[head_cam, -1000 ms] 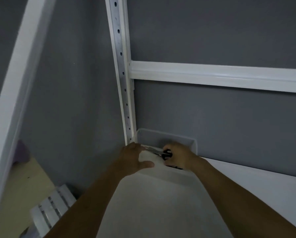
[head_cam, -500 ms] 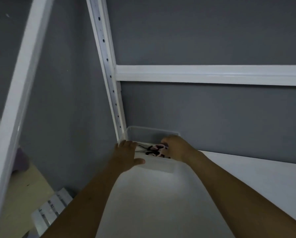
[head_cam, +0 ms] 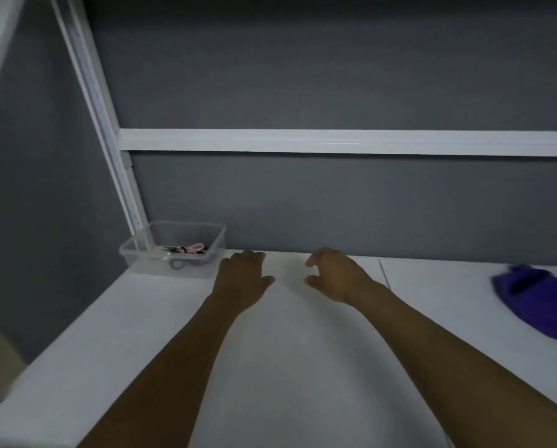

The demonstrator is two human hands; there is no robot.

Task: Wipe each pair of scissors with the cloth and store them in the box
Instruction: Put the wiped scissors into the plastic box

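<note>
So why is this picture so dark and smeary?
Head view: the light is dim, so the white tabletop looks grey; the purple cloth at the right edge is smeared by blur; the scissors in the clear plastic box look fuzzy.

The desk (head_cam: 287, 367) is a plain white top, running from the near side back to the grey wall (head_cam: 335, 205). Its left edge cuts away on a slant towards the far left corner. A thin seam (head_cam: 384, 273) crosses the surface right of the middle. In that far left corner stands a clear plastic box (head_cam: 141, 260), its back close to the wall. Well apart from it, over on the right, a purple cloth (head_cam: 539, 299) lies crumpled flat on the desk, blurred, its right end running out of sight. A dark streak on top of the cloth is too smeared to make out.
</note>
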